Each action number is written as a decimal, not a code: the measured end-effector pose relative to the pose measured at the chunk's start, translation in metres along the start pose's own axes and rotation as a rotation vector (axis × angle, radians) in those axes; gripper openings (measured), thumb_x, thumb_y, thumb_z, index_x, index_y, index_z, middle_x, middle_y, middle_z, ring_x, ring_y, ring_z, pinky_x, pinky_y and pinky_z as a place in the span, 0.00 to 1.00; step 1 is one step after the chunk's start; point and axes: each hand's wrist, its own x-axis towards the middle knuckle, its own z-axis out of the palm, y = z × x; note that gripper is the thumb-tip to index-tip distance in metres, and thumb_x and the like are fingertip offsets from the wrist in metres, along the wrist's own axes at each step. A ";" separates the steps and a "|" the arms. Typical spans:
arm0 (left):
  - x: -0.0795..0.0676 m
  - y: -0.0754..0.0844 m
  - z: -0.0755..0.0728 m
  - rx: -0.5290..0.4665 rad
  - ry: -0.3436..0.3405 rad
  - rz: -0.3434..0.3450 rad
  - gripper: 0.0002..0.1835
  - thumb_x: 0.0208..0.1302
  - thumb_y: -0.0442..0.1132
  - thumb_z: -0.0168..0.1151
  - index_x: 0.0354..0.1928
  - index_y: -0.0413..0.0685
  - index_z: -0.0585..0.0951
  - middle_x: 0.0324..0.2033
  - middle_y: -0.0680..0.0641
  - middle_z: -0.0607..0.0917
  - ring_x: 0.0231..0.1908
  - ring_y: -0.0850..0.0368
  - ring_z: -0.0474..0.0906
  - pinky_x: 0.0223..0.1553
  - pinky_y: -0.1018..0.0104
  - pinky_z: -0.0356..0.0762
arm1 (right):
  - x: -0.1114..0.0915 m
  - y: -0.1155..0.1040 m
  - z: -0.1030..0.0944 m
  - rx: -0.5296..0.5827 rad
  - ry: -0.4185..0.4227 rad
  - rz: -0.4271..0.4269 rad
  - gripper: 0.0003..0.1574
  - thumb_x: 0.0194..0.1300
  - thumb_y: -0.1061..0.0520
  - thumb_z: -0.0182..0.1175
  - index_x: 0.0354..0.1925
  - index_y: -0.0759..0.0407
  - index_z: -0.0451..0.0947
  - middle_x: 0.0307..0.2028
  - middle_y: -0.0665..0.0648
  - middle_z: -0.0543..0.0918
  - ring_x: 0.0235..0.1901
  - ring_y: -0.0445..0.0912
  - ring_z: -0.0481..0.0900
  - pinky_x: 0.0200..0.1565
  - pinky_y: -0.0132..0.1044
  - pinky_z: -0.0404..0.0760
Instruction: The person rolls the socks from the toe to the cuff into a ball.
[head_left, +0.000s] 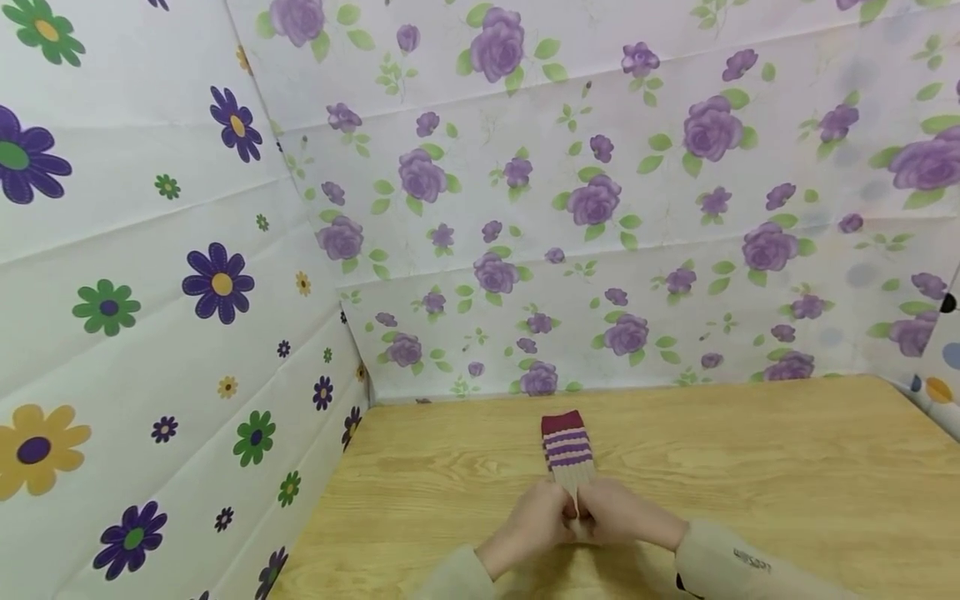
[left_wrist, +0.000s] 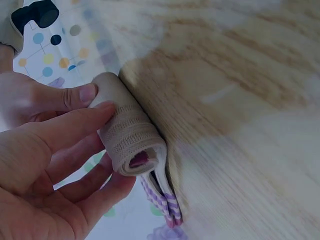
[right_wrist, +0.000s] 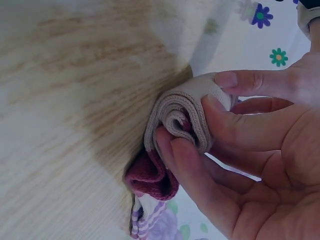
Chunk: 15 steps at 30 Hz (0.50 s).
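A beige pair of socks (head_left: 573,473) with purple-and-white stripes and a maroon cuff end lies lengthwise on the wooden table. Its near end is rolled into a tight coil, with a bit of maroon showing at the core of the sock roll (left_wrist: 132,127). My left hand (head_left: 536,517) pinches one end of this roll between thumb and fingers. At the opposite end my right hand (head_left: 618,512) grips it, fingertips curled against the spiral edge of the rolled fabric (right_wrist: 187,120). In the head view both hands meet and cover most of the coil.
The light wooden table (head_left: 420,467) runs back to a white wall sheet with purple roses (head_left: 498,275). On the left hangs another white sheet printed with colourful daisies (head_left: 217,283). Beige sleeves (head_left: 742,562) cover both forearms.
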 end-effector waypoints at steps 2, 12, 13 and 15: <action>0.001 -0.002 0.000 0.000 -0.001 0.005 0.09 0.41 0.31 0.76 0.16 0.48 0.83 0.14 0.59 0.80 0.17 0.73 0.59 0.20 0.82 0.61 | 0.002 0.000 -0.003 0.016 -0.026 0.016 0.29 0.50 0.69 0.63 0.14 0.50 0.54 0.13 0.40 0.50 0.16 0.32 0.46 0.19 0.24 0.46; 0.006 -0.011 -0.003 -0.016 -0.062 0.066 0.07 0.46 0.38 0.77 0.29 0.46 0.89 0.27 0.54 0.89 0.27 0.74 0.77 0.29 0.85 0.70 | 0.009 0.002 -0.012 0.114 -0.166 0.193 0.23 0.38 0.75 0.62 0.08 0.54 0.64 0.10 0.40 0.55 0.15 0.34 0.49 0.19 0.26 0.46; 0.007 -0.011 -0.003 -0.017 -0.062 0.080 0.06 0.48 0.37 0.76 0.29 0.46 0.89 0.26 0.53 0.89 0.26 0.75 0.76 0.28 0.86 0.70 | 0.009 0.004 -0.013 0.121 -0.169 0.198 0.21 0.39 0.75 0.63 0.09 0.55 0.67 0.10 0.40 0.56 0.15 0.34 0.50 0.19 0.26 0.47; 0.008 -0.012 -0.004 -0.017 -0.063 0.107 0.02 0.51 0.35 0.74 0.28 0.46 0.90 0.24 0.54 0.88 0.22 0.77 0.71 0.25 0.86 0.68 | 0.007 0.006 -0.012 0.124 -0.164 0.190 0.16 0.40 0.74 0.65 0.10 0.58 0.73 0.10 0.40 0.59 0.14 0.34 0.52 0.19 0.26 0.49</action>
